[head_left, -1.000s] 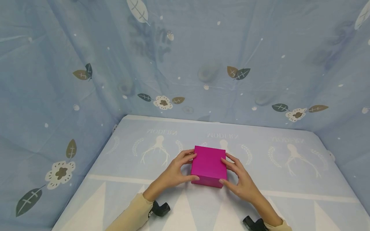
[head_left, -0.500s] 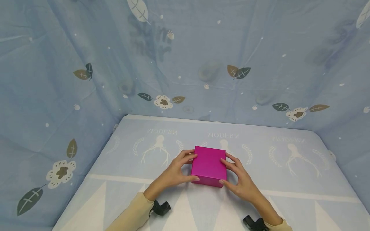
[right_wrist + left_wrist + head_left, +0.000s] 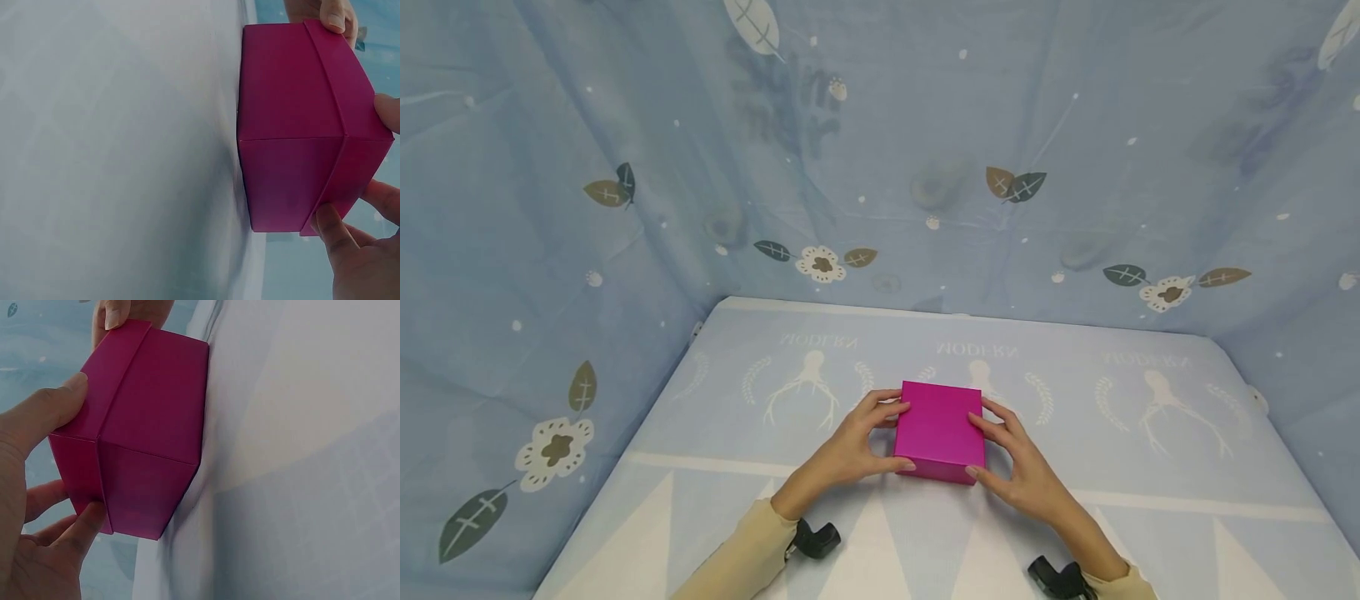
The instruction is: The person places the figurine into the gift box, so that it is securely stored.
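Note:
A magenta box (image 3: 938, 429) with a fitted lid (image 3: 116, 384) sits on the table cover, its front side towards me. My left hand (image 3: 852, 446) holds the lid's left side, thumb at the near corner and fingers along the side. From the right, my right hand (image 3: 1026, 468) grips the lid in the same way, its thumb on the near right corner. Both wrist views show the lid fully down over the box body (image 3: 290, 87), its edge a thin line round the walls. What lies inside the box is hidden.
A pale blue and white printed cover (image 3: 775, 483) lies over the table. Blue cloth with leaves and flowers (image 3: 880, 167) hangs behind and at both sides. A black wrist camera mount is strapped at the left wrist (image 3: 817, 540) and another at the right wrist (image 3: 1060, 579).

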A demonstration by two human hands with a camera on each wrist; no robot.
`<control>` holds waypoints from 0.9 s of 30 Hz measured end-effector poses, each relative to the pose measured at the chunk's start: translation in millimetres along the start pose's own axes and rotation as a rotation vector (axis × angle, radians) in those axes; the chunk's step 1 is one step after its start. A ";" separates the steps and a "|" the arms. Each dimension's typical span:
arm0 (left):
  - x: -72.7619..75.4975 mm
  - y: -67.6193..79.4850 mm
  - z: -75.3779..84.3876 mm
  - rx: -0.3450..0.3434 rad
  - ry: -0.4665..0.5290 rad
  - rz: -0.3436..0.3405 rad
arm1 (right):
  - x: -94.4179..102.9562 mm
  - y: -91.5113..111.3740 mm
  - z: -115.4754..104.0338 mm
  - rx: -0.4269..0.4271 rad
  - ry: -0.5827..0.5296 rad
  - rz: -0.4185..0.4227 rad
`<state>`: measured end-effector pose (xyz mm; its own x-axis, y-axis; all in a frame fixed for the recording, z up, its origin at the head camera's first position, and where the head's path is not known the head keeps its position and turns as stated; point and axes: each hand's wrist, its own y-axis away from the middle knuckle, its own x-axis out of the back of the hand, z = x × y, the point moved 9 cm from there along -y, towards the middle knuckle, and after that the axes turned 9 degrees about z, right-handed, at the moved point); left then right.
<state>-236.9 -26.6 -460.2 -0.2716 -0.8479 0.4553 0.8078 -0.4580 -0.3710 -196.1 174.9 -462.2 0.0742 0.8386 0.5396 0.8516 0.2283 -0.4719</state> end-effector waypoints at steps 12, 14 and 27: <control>-1.0 0.4 0.0 -0.018 -0.037 -0.017 | -2.0 -0.3 1.2 0.008 0.047 -0.020; -0.7 0.2 0.7 -0.027 -0.043 -0.015 | -1.8 -0.6 1.1 0.015 0.045 -0.019; 1.4 2.7 -4.9 -0.085 -0.116 0.025 | -1.2 -0.7 1.3 -0.004 0.131 -0.059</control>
<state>-237.6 -30.4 -464.5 -0.1859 -0.8247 0.5341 0.7647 -0.4628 -0.4485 -197.5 174.3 -463.4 0.0912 0.7517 0.6531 0.8584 0.2731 -0.4343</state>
